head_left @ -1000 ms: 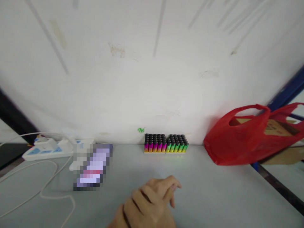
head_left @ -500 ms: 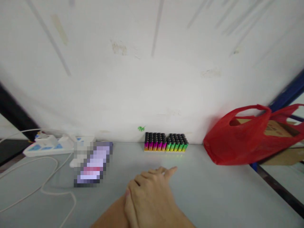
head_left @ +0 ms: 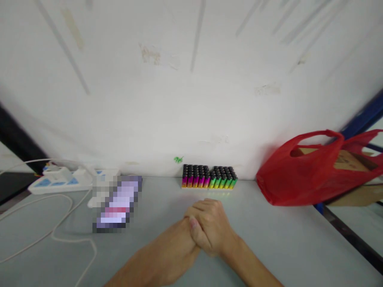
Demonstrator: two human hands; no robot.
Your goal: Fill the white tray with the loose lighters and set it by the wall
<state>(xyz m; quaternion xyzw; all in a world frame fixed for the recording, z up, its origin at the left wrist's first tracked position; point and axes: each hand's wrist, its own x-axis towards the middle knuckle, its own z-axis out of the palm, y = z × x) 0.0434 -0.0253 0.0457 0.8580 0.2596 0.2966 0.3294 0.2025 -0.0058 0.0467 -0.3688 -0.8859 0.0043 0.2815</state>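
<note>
My right hand (head_left: 213,227) is wrapped over my left hand (head_left: 186,234), its thumb lying across the back near the wrist. The left hand's fingers are hidden under the right one. Both hands are clasped above the grey tabletop (head_left: 263,239), in front of two blocks of upright lighters. The left block holds magenta-and-orange lighters (head_left: 196,181) with black tops. Touching it or nearly so, the right block has green-and-yellow lighters (head_left: 223,182), also black-topped. Neither hand touches the lighters.
A phone (head_left: 121,203), blurred out, lies on the left. Behind it sits a white power strip (head_left: 62,183) with plugs, and a white cable (head_left: 72,240) loops over the tabletop. On the right stands a red plastic bag (head_left: 302,175) with cardboard inside. A white wall (head_left: 191,111) rises behind.
The clasped hands have turned and shifted a little to the right. More of the left forearm shows, and the finger that stuck out at the right is now out of sight.
</note>
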